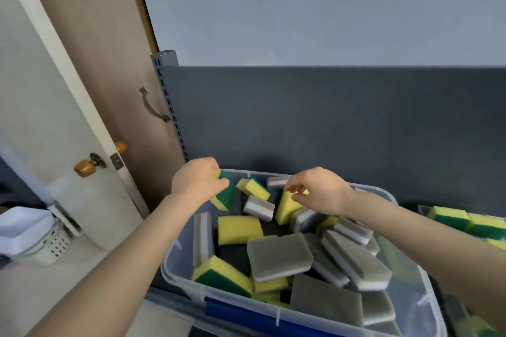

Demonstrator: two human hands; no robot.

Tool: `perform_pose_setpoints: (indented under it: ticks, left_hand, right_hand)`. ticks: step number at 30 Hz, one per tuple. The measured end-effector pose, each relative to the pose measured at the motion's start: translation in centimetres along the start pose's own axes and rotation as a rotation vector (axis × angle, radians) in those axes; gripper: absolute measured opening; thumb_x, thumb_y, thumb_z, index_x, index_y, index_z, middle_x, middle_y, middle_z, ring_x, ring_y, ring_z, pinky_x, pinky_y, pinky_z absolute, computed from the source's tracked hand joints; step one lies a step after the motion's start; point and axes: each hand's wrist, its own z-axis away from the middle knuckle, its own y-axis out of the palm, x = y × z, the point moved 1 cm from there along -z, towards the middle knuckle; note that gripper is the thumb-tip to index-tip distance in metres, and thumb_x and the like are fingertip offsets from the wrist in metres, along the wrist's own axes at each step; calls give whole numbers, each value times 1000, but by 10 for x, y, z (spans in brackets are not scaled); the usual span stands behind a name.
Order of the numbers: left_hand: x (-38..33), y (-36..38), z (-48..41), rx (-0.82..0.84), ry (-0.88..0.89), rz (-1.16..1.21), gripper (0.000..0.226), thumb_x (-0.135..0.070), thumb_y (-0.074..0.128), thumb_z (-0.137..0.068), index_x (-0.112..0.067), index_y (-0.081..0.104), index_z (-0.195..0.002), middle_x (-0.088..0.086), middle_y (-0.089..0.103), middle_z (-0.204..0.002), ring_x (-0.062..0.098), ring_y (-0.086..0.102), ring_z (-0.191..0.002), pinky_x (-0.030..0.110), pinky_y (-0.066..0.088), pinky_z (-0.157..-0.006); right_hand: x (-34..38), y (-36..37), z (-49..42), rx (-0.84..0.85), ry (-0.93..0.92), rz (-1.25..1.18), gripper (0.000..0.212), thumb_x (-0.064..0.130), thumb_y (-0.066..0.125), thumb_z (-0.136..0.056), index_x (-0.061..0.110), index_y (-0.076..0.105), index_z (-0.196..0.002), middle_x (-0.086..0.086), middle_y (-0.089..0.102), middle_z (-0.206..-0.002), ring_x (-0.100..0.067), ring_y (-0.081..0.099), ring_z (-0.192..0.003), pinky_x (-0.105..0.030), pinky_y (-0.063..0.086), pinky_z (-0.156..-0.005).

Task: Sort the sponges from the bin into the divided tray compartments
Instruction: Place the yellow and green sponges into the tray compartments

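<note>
A clear plastic bin (175,279) holds several sponges, some yellow with a green scrub side, some grey and white. My left hand (195,179) is over the bin's far left corner, closed on a yellow-green sponge (226,195). My right hand (319,190) hovers over the far middle, fingers curled and touching the top of an upright yellow sponge (286,209); a firm grip is not clear. At the right edge, several yellow-green sponges (449,217) lie in the tray (421,209), which is mostly cut off.
A dark grey shelf back panel (328,123) rises right behind the bin. A brown cabinet door with a metal handle (152,105) and a white door with an orange knob (85,167) stand to the left. A white perforated basket (52,246) sits at the lower left.
</note>
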Motion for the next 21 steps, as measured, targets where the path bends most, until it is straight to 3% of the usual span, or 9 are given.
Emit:
perform_pose_setpoints:
  ticks: [5, 9, 12, 18, 21]
  left_hand:
    - [16, -15, 27, -176, 61, 77, 46, -30, 65, -77, -28, 54, -122, -5, 63, -102, 20, 59, -91, 32, 49, -68]
    - [25, -16, 45, -266, 100, 119, 47, -31, 68, -79, -29, 53, -123, -10, 61, -100, 14, 59, -88, 35, 53, -70]
    - [30, -15, 53, -313, 83, 122, 44, -34, 67, -79, -32, 54, -121, -12, 60, -97, 11, 59, -85, 32, 53, -66]
    - [37, -12, 59, -306, 38, 121, 42, -35, 66, -80, -33, 54, -121, -14, 57, -97, 10, 57, -84, 30, 50, -65]
    - [37, -12, 62, -295, 32, 118, 42, -34, 66, -81, -33, 54, -121, -14, 57, -96, 10, 56, -85, 30, 50, -65]
  right_hand:
    - [4, 9, -28, -53, -250, 123, 40, 12, 49, -88, 28, 57, -124, 4, 58, -125, -21, 52, -116, -37, 48, -89]
    - [17, 13, -53, -123, -668, 416, 56, -1, 68, -66, 20, 61, -117, 0, 60, -122, -26, 54, -115, -33, 52, -77]
    - [19, 20, -72, -38, -891, 628, 56, 2, 72, -65, 19, 61, -117, -1, 57, -128, -25, 48, -124, -34, 51, -87]
    - [23, 36, -98, 73, -865, 745, 49, 3, 61, -81, 17, 52, -127, 1, 46, -139, -22, 37, -132, -35, 38, -101]
    - [22, 37, -102, 92, -802, 747, 45, 2, 54, -84, 17, 53, -126, 1, 46, -137, -23, 38, -128, -36, 37, -100]
